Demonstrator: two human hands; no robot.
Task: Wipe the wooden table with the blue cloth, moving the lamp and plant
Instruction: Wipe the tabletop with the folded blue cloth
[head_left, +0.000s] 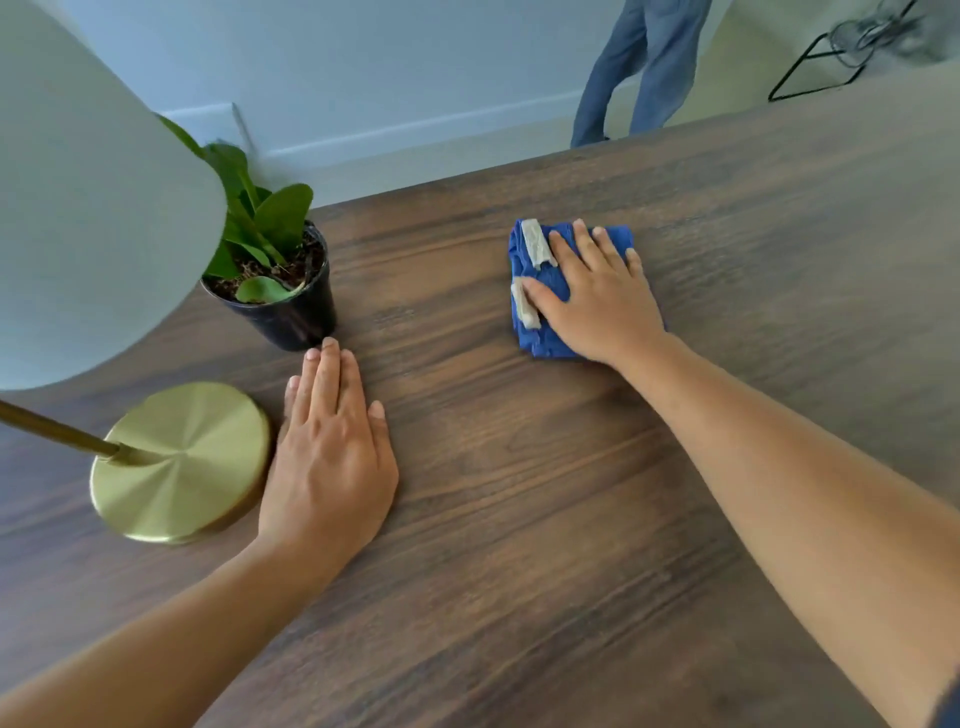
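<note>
A folded blue cloth (535, 291) with pale trim lies on the dark wooden table (519, 493), right of centre. My right hand (597, 296) presses flat on top of it, fingers spread. My left hand (327, 447) rests flat on the bare table, fingers together, holding nothing. It touches the right edge of the lamp's round brass base (179, 462). The lamp's white shade (88, 208) fills the upper left. A green plant in a black pot (283, 291) stands just beyond my left fingertips.
The table's far edge runs diagonally across the top. Beyond it a person in blue trousers (639, 67) stands on the floor by the wall. A black wire-frame stand (831, 57) is at the top right.
</note>
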